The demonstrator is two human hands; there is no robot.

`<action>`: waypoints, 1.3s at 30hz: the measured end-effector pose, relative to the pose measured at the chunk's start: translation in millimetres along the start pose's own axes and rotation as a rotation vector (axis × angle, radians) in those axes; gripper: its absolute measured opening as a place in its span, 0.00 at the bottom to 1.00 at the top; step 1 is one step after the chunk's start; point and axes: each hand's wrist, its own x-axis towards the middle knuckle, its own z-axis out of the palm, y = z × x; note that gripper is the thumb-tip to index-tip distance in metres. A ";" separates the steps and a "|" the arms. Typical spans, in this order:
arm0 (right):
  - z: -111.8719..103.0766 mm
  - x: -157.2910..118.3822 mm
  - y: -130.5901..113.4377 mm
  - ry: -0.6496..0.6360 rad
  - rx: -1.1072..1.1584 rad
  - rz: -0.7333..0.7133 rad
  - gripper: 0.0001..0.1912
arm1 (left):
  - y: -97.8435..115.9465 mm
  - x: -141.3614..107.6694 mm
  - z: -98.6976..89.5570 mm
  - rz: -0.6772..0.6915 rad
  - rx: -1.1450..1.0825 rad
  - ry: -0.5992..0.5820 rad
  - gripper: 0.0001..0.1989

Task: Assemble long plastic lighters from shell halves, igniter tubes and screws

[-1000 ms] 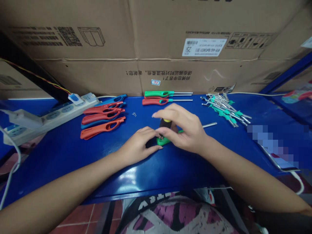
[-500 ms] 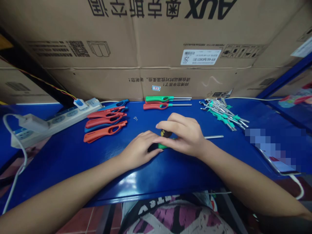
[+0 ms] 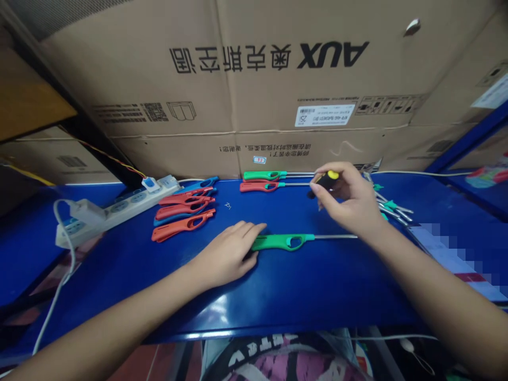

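Note:
A green long-necked lighter (image 3: 275, 242) lies on the blue table with its metal tube pointing right. The fingers of my left hand (image 3: 230, 251) are closed around its handle end and hide that end. Raised off the table to the right, my right hand (image 3: 353, 198) grips a stubby screwdriver (image 3: 327, 181) with a black and yellow handle between thumb and fingers. At the back lie a finished-looking green lighter (image 3: 260, 175) and a red lighter (image 3: 257, 187), side by side, both with metal tubes.
Several red, orange and blue lighter handles (image 3: 183, 225) without tubes lie at the left, beside a white power strip (image 3: 123, 205). Metal tubes with teal fittings (image 3: 392, 205) are piled at the right, near a blurred-out phone (image 3: 448, 254). A large cardboard box (image 3: 262, 106) stands behind.
My right hand has lifted away from the green lighter, up and to the right, with the screwdriver, uncovering the lighter's trigger part. My left hand stays on the handle. The head view has tilted up.

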 end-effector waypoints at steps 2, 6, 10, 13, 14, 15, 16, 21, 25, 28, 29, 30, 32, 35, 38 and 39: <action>-15.9 1.4 24.6 -0.009 -0.314 -0.102 0.05 | 2.9 2.2 -2.1 0.003 0.021 -0.009 0.27; -31.2 -0.7 56.7 -0.056 -0.492 -0.138 0.01 | 9.9 16.8 1.9 0.038 0.056 -0.074 0.23; -31.8 -2.6 63.7 -0.077 -0.514 -0.125 0.02 | -0.3 39.5 5.8 0.038 0.008 -0.066 0.15; -29.9 -2.7 63.8 0.010 -0.511 -0.124 0.02 | -25.9 58.0 -0.1 0.065 0.003 0.042 0.12; -29.3 -2.6 64.0 0.043 -0.508 -0.127 0.03 | -36.5 64.3 -3.7 0.070 0.009 0.082 0.12; -28.7 -2.6 64.4 0.073 -0.504 -0.128 0.03 | -47.4 70.7 -7.8 0.074 0.011 0.099 0.12; -28.0 -2.7 64.9 0.095 -0.501 -0.126 0.03 | -58.3 77.0 -11.8 0.068 0.018 0.115 0.12; -24.2 -5.0 69.4 0.064 -0.496 -0.075 0.03 | -103.8 105.5 -21.9 0.000 0.060 0.195 0.15; -20.2 -8.6 70.9 -0.050 -0.507 -0.028 0.03 | -124.3 119.0 -16.0 -0.016 0.078 0.195 0.14; -17.6 -10.9 70.0 -0.117 -0.521 0.004 0.04 | -130.1 123.1 -10.2 -0.009 0.084 0.201 0.14; -16.8 -11.5 69.8 -0.135 -0.529 0.017 0.04 | -130.8 123.7 -8.7 -0.008 0.086 0.204 0.14; -16.2 -12.1 69.7 -0.153 -0.539 0.031 0.05 | -131.2 124.1 -7.6 -0.009 0.087 0.208 0.14; -15.3 -13.3 70.7 -0.191 -0.571 0.056 0.05 | -131.4 124.3 -6.3 -0.016 0.089 0.220 0.14; -14.6 -15.3 74.3 -0.264 -0.648 0.093 0.06 | -130.7 123.6 -5.9 -0.038 0.096 0.246 0.15; -14.2 -17.3 78.0 -0.349 -0.733 0.123 0.08 | -126.4 121.6 -5.8 -0.060 0.118 0.259 0.14; -14.2 -17.9 78.9 -0.380 -0.760 0.130 0.09 | -123.6 120.5 -5.8 -0.067 0.129 0.260 0.14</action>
